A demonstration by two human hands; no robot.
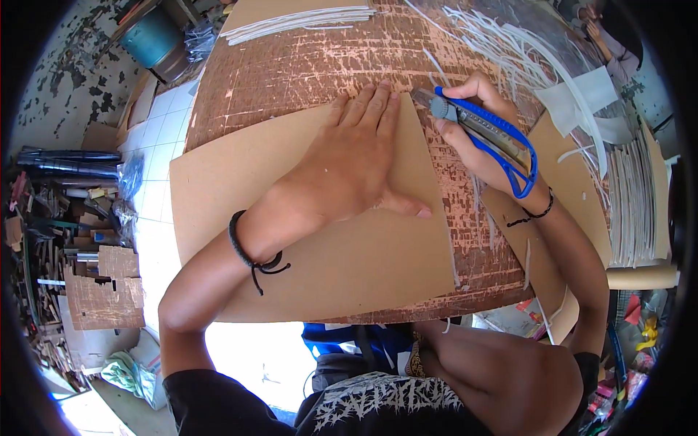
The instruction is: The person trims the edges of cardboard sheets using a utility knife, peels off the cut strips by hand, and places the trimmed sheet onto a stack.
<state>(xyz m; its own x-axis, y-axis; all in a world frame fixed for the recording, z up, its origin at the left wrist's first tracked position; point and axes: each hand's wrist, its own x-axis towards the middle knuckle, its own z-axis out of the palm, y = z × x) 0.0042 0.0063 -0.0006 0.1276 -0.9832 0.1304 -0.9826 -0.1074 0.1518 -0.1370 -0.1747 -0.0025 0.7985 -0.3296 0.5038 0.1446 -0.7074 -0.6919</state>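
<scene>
Closed around a blue utility knife (502, 132), my right hand (476, 161) hovers beside the cardboard sheet (363, 261), my left hand (342, 163) flat upon it. Loose pale strips (509, 58) look already cut; whether this edge is finished, I can't tell.

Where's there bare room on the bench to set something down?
Widest: scarred tabletop, between the top edge of the cardboard sheet and the stacked white strips at the far edge. Narrower: beside the sheet's right edge, below the right hand, slivers lying in it. Crowded: far right, with loose white strips and white sheets.
</scene>
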